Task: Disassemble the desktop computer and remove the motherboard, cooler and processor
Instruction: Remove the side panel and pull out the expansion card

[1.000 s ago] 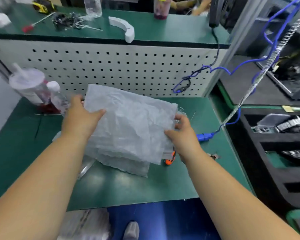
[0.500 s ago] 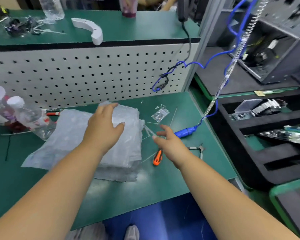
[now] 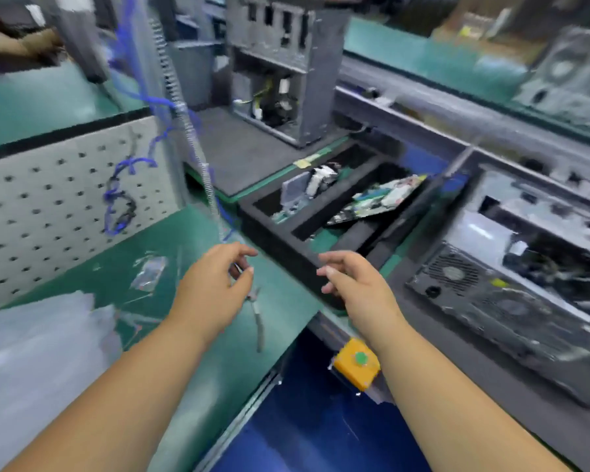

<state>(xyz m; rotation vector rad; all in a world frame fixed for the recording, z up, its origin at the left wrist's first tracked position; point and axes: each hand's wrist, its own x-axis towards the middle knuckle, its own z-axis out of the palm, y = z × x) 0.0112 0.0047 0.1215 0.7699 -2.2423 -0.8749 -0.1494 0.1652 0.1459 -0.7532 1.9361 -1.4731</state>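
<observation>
The view is blurred by motion. A desktop computer case [image 3: 511, 284] lies on its side at the right with its inside showing. A motherboard [image 3: 378, 199] leans in a black foam tray [image 3: 273, 229], and a cooler [image 3: 317, 180] sits in the tray's far slot. My left hand [image 3: 215, 284] hovers over the green bench with loosely curled fingers and holds nothing. My right hand [image 3: 355, 281] hovers at the tray's near edge, fingers relaxed and empty.
An upright stripped case [image 3: 283, 63] stands at the back. A stack of plastic bags [image 3: 38, 356] lies at the left. Pliers [image 3: 258, 315] and a small bag [image 3: 149, 272] lie on the bench. A yellow button box [image 3: 356, 362] sits at the conveyor's edge. A coiled cable [image 3: 188, 131] hangs down.
The view has swung right toward the tray and the cases. My left hand has left the plastic bags, which now lie at the left. Both hands have moved right, empty.
</observation>
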